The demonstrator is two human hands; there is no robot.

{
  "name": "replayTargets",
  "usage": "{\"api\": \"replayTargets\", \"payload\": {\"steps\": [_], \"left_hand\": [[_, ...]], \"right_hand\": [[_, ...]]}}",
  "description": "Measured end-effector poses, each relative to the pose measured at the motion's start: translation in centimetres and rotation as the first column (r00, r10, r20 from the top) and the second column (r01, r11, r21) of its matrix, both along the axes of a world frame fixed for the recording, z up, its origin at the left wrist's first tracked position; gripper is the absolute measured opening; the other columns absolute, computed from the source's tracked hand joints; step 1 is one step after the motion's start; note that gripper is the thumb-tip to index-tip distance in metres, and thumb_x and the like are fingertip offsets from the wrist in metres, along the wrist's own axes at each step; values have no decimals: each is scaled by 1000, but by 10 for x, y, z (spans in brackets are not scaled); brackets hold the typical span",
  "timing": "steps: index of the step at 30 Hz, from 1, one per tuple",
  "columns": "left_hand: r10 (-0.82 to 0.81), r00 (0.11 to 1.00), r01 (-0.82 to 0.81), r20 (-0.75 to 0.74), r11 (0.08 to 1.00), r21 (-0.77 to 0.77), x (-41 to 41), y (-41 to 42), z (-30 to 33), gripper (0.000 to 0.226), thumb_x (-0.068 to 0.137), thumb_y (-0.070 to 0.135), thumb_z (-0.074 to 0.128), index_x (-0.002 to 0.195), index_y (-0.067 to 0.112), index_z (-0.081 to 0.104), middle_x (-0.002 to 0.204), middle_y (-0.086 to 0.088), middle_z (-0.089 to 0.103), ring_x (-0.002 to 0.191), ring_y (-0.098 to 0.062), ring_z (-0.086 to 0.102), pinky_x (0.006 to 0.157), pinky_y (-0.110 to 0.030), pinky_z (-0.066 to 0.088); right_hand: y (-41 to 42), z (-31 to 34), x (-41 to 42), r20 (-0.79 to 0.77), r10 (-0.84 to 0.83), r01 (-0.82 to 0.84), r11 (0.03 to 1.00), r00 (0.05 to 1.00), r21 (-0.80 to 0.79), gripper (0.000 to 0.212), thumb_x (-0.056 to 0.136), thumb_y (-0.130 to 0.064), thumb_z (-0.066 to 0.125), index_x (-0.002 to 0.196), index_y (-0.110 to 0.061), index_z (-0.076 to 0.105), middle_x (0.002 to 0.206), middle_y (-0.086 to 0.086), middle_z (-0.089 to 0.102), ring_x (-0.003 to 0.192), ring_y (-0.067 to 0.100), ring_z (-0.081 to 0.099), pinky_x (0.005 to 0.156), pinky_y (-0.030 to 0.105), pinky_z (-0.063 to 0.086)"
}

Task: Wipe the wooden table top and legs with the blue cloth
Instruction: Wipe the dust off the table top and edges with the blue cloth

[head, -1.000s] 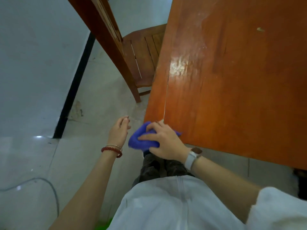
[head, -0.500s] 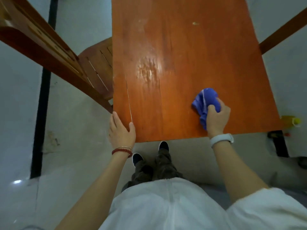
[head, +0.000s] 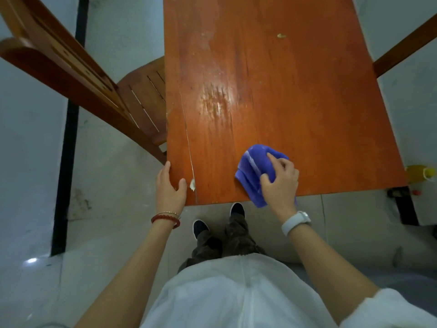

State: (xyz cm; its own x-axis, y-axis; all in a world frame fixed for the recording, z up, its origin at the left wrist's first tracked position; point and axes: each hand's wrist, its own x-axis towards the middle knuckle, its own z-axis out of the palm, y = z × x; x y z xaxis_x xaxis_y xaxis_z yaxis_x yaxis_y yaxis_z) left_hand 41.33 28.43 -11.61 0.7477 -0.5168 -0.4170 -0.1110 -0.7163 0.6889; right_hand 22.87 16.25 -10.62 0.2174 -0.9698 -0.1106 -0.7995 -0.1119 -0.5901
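Note:
The reddish wooden table top (head: 272, 95) fills the upper middle of the view, with a shiny patch near its centre. A bunched blue cloth (head: 254, 170) lies on the top by the near edge, part of it hanging over. My right hand (head: 280, 183) grips the cloth and presses it on the wood. My left hand (head: 169, 188) holds the near left corner of the table, thumb on top and fingers along the side edge. The table legs are hidden under the top.
A wooden chair (head: 94, 84) stands at the table's left side, its seat tucked partly under. A wooden bar (head: 402, 46) juts in at the upper right. A yellow bottle (head: 419, 174) sits by the table's right corner. A small pale chip (head: 192, 184) marks the near edge.
The cloth and my right hand have slid left and closer to the near edge. My left hand has stayed on the table's corner. The view has settled over the table.

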Motion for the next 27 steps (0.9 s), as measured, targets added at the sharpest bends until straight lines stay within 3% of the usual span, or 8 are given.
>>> {"api": "replayTargets", "payload": {"steps": [3, 8, 13, 16, 18, 21, 24, 27], "left_hand": [[-24, 1000, 24, 12, 1000, 1, 1, 2, -2, 56, 93, 23, 47, 143, 17, 21, 148, -7, 26, 135, -25, 27, 110, -45, 30], [-51, 999, 51, 9, 999, -20, 6, 6, -3, 56, 93, 25, 49, 142, 19, 24, 147, -7, 28, 134, -25, 30, 108, -45, 32], [-6, 971, -22, -241, 993, -113, 28, 14, 2, 44, 95, 25, 44, 137, 25, 34, 144, -5, 34, 124, -25, 43, 99, -43, 42], [42, 903, -115, -427, 982, -147, 45, 15, 13, 35, 97, 25, 37, 131, 21, 44, 136, -2, 45, 115, -22, 49, 92, -35, 42], [55, 870, -142, -490, 980, -142, 53, 16, 19, 36, 98, 29, 34, 130, 20, 46, 133, 0, 48, 118, -25, 50, 90, -35, 41], [35, 865, -115, -501, 985, -130, 56, 17, 20, 39, 98, 32, 33, 133, 18, 43, 136, -2, 46, 121, -28, 48, 94, -38, 41], [-12, 872, -65, -489, 988, -140, 50, 18, 21, 40, 98, 31, 33, 134, 17, 42, 135, -2, 46, 121, -26, 47, 96, -40, 40], [3, 869, -97, -495, 982, -163, 41, 17, 21, 37, 98, 30, 32, 131, 18, 43, 117, 3, 50, 108, -17, 49, 91, -36, 42]], "right_hand": [[20, -16, 6, -285, 127, -183, 966, 950, -181, 65, 74, -15, 61, 135, -24, 40, 123, 17, 53, 104, 41, 50, 78, 52, 44], [41, -16, 24, -407, 198, -297, 935, 892, -194, 77, 71, -60, 53, 136, -25, 35, 130, 13, 49, 111, 36, 48, 81, 48, 43], [84, -18, 54, -398, 428, -533, 820, 812, -207, 93, 57, -63, 69, 135, -26, 36, 128, 10, 43, 112, 32, 41, 81, 48, 46], [108, -16, 69, -400, 550, -652, 737, 733, -181, 87, 55, -48, 77, 131, -26, 41, 123, 8, 50, 109, 29, 43, 78, 44, 48], [107, -11, 75, -313, 642, -705, 691, 700, -159, 75, 57, -26, 79, 125, -22, 48, 115, 9, 56, 99, 30, 54, 73, 42, 49], [90, 4, 75, 109, 772, -778, 627, 626, 31, 56, 72, -9, 66, 125, -18, 49, 114, 10, 56, 96, 27, 54, 80, 40, 48], [72, 16, 60, 250, 611, -640, 767, 751, 49, 61, 76, -6, 61, 129, -25, 40, 116, 11, 53, 98, 24, 54, 82, 40, 50], [42, 17, 53, 147, 307, -310, 951, 940, -2, 65, 75, -3, 60, 134, -22, 39, 117, 14, 48, 97, 29, 52, 80, 41, 48]]}}
